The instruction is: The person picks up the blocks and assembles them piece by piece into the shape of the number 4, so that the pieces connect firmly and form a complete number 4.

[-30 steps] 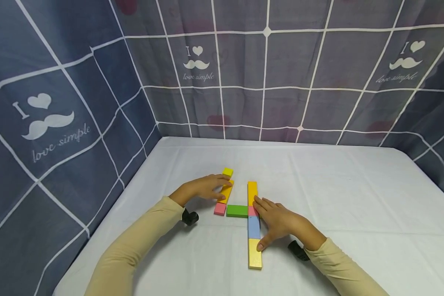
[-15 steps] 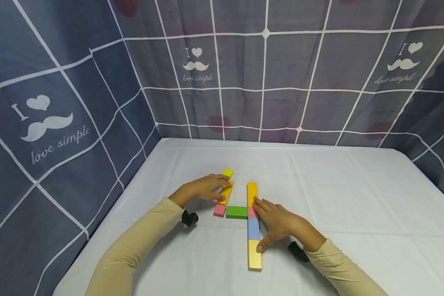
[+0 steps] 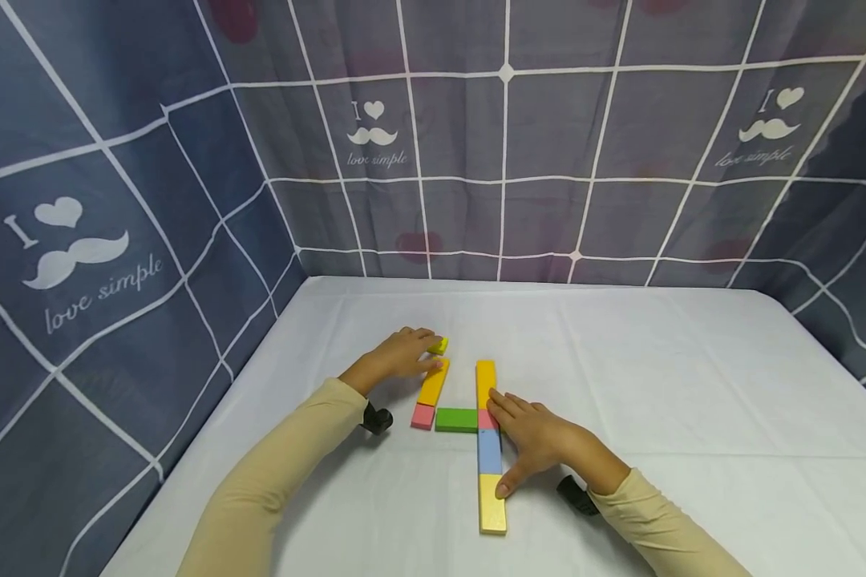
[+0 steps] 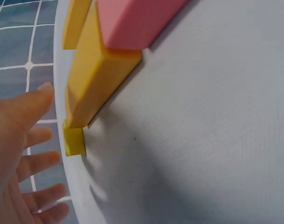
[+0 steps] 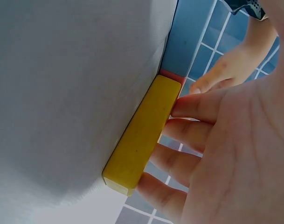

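In the head view my left hand (image 3: 402, 353) reaches over the far end of a leaning line of blocks. Its fingertips are at a small yellow block (image 3: 442, 346), and its thumb is by an orange block (image 3: 433, 385). A pink block (image 3: 422, 417) lies at that line's near end. My right hand (image 3: 537, 437) rests along an upright column: its fingers are at the orange-yellow block (image 3: 486, 381) and small pink block (image 3: 485, 420), its thumb on the pale yellow block (image 3: 492, 513). Between these lies a blue block (image 3: 489, 453). A green block (image 3: 456, 420) joins the column from the left.
White cloth (image 3: 657, 385) covers the table. A dark checked curtain (image 3: 462, 136) stands behind and at both sides. Black wrist cameras sit under both sleeves, the left one (image 3: 378, 420) close to the pink block.
My left hand has moved off the orange block, away from me, to the small yellow block. The right hand keeps its place on the column. The head view has shifted slightly.
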Action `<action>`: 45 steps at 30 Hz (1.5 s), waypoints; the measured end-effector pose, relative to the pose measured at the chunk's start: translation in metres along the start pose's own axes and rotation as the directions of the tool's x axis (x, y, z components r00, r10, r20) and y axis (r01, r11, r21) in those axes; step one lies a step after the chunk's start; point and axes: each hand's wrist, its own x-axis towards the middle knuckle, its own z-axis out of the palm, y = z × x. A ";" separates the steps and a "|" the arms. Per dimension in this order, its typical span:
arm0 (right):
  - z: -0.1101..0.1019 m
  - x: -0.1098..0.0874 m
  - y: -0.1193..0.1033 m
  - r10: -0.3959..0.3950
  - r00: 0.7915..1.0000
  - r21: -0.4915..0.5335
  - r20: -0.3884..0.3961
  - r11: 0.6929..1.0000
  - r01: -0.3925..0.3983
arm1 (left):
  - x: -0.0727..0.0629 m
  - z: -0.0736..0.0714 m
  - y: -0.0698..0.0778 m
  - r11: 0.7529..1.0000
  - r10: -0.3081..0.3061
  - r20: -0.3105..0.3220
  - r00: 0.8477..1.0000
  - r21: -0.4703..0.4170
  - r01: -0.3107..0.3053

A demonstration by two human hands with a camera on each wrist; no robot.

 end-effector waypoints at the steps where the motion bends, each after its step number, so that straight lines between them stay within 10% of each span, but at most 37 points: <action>1: 0.000 0.000 0.000 -0.002 1.000 -0.002 0.001 1.000 0.002 | 0.001 0.001 0.000 1.000 0.002 0.013 1.000 0.001 -0.002; 45: 0.004 -0.005 0.000 -0.019 0.999 0.018 -0.027 1.000 0.020 | -0.012 0.012 0.013 0.999 0.035 -0.017 0.999 0.024 -0.035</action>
